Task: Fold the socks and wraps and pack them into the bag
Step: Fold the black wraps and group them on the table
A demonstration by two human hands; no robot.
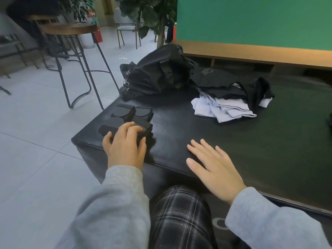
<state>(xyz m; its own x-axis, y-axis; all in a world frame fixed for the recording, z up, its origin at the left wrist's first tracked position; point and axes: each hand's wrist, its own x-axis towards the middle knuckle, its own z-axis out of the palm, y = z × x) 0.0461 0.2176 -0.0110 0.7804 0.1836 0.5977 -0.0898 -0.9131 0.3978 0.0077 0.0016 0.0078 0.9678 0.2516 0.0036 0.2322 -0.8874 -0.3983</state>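
Your left hand [125, 146] curls around a folded black wrap [142, 131] at the desk's [197, 141] near-left corner, right hand [212, 166] flat and empty; packing seems underway, so carry it next into the bag [158, 72] behind.

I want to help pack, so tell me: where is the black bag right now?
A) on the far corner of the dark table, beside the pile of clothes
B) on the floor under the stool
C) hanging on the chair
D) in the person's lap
A: the black bag sits on the dark table's far corner, next to the clothes pile.
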